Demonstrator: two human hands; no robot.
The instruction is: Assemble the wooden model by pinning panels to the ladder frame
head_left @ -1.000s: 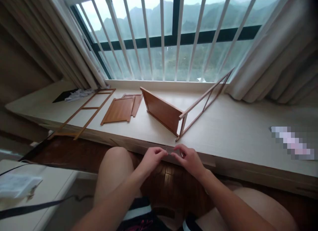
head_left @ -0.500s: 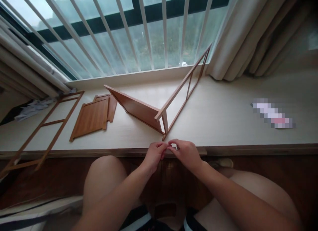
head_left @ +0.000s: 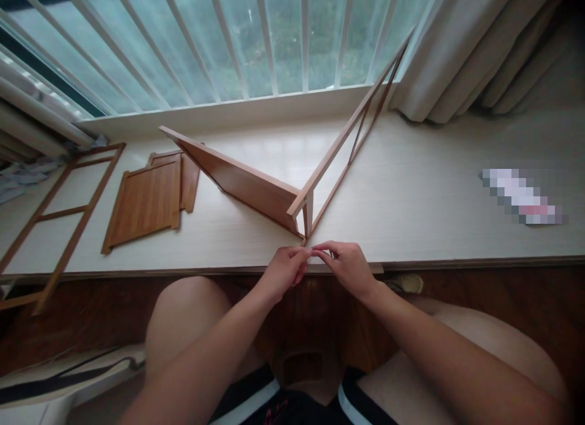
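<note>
The left hand and the right hand meet over the near edge of the desk. Their fingertips are pinched together, so each grip is closed tight. Whether anything sits between them is too small to tell.

Just beyond the grip stands the corner of a wooden panel, tilted on its edge. There it joins a slatted frame that runs away to the right toward the curtain.

Well left of the grip lie two flat boards, overlapping. Farther left a second frame lies flat, its near end overhanging the desk edge.
</note>
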